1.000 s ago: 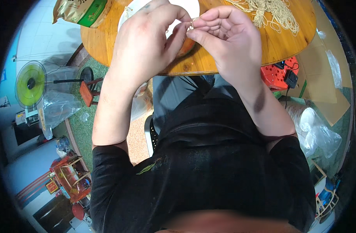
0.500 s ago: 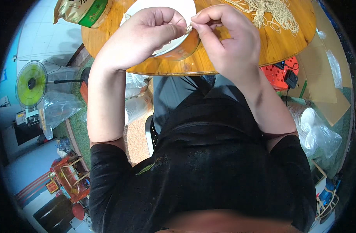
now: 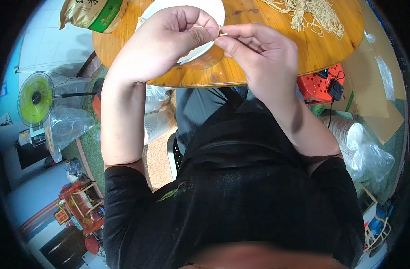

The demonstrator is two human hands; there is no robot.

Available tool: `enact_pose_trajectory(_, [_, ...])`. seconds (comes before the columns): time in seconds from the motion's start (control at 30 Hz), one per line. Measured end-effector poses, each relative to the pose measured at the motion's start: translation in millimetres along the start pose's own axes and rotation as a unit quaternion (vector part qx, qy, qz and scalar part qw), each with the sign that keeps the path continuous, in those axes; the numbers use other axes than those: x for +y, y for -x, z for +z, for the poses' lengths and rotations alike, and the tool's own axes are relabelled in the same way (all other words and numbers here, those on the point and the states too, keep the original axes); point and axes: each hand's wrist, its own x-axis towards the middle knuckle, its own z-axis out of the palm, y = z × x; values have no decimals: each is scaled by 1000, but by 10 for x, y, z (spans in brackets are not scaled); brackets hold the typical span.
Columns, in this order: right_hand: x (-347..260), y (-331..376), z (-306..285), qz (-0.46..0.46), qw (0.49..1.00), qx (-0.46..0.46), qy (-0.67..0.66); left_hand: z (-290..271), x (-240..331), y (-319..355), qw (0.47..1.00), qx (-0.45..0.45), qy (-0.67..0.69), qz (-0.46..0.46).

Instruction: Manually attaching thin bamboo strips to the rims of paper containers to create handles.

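By the surface's (image 3: 321,58) near edge, pinching string (image 3: 224,34) in left hand (image 3: 171,45) and right hand (image 3: 268,53); best gripped close together, lightly.

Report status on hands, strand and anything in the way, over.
Left fingers pinching short tan strand; right fingers at it, grip unclear. Strand in view by bowl's right edge. Left hand hiding part of bowl.
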Motion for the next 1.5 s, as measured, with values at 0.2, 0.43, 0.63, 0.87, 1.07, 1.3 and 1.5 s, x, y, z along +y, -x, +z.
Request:
enact_pose_trajectory(0.2, [74,-9,-10,-23,1000,9,-7,34,-180,-39,998,67,-7,15])
enact_pose_trajectory(0.43, [190,58,-80,-102,993,-38,-40,65,-147,-13,952,158,-262,12])
enact_pose_trajectory(0.63, [140,23,-113,-97,989,-98,-61,302,419,-40,933,194,-292,-77])
enact_pose_trajectory(0.87, [-244,-136,-16,62,997,-53,-13,296,290,117,931,270,-238,58])
enact_pose_trajectory(1.07, [-430,-363,-109,131,987,-81,48,403,305,251,903,281,-250,209])
enact_pose_trajectory(1.3, [-870,-532,-102,274,940,-167,118,272,524,109,887,176,-293,310])
enact_pose_trajectory(1.5, [-690,-545,-339,207,934,-268,117,249,237,-293,838,212,-234,446])
